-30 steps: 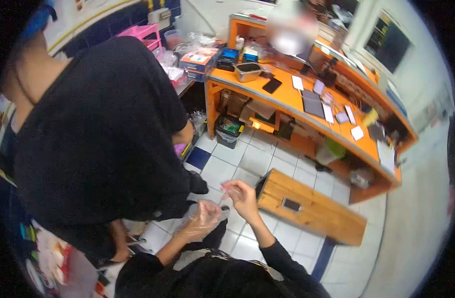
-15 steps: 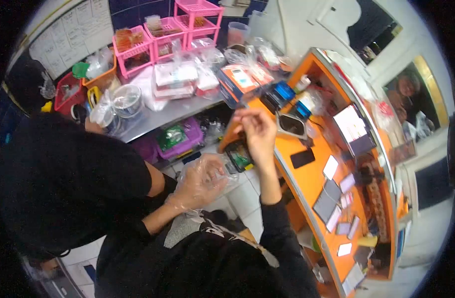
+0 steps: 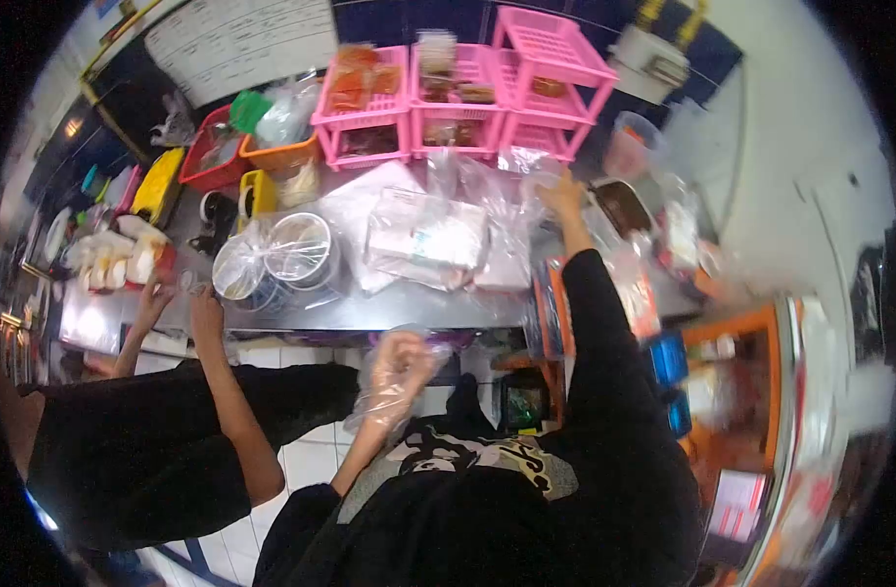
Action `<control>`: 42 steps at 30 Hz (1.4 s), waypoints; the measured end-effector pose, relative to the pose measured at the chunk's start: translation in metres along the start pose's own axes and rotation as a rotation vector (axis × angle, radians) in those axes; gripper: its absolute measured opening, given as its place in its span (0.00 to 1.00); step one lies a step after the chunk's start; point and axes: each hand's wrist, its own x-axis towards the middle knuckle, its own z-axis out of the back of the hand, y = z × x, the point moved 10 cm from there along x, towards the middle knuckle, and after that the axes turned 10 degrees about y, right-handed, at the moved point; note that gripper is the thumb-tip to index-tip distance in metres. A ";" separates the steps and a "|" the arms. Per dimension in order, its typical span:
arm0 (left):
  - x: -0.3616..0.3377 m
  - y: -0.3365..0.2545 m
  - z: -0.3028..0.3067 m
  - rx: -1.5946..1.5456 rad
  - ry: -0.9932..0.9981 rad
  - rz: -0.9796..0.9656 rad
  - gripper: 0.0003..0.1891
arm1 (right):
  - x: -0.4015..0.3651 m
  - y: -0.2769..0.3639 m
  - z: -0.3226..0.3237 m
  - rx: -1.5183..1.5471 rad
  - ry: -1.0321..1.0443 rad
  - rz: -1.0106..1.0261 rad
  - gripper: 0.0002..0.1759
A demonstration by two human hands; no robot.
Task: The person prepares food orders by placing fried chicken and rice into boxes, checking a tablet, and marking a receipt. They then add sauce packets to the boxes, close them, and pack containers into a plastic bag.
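Note:
My left hand (image 3: 399,377), in a loose clear plastic glove, is in front of my body near the counter edge. Its fingers are curled in, and whatever they may hold is hidden. My bare right hand (image 3: 563,196) reaches over the back of the counter, its fingers against clear plastic wrapping (image 3: 531,174). The fingertips are blurred there, so their grip does not show clearly. Just left of this hand lie flat white packs in clear plastic (image 3: 426,240). To its right stands an open container with a dark brown inside (image 3: 621,207).
Pink tiered baskets (image 3: 458,93) line the wall behind the metal counter (image 3: 399,311). Bagged round tubs (image 3: 299,247) stand left of the packs. A co-worker's hands (image 3: 205,311) are close by on my left. An orange desk (image 3: 776,362) stands at my right.
My view has swung from the orange desk towards the counter. My right hand, raised near the desk before, now reaches onto the counter. My gloved left hand stays in front of me.

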 end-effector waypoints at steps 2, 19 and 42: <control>0.026 0.012 -0.019 -0.088 0.019 0.079 0.18 | 0.034 -0.026 -0.063 0.047 0.334 0.015 0.33; 0.172 -0.165 -0.067 0.063 0.017 -0.549 0.58 | -0.080 0.101 0.217 1.326 -0.210 0.351 0.14; 0.137 -0.199 -0.055 0.347 0.069 -0.507 0.59 | -0.137 0.196 0.329 0.920 -0.380 1.165 0.09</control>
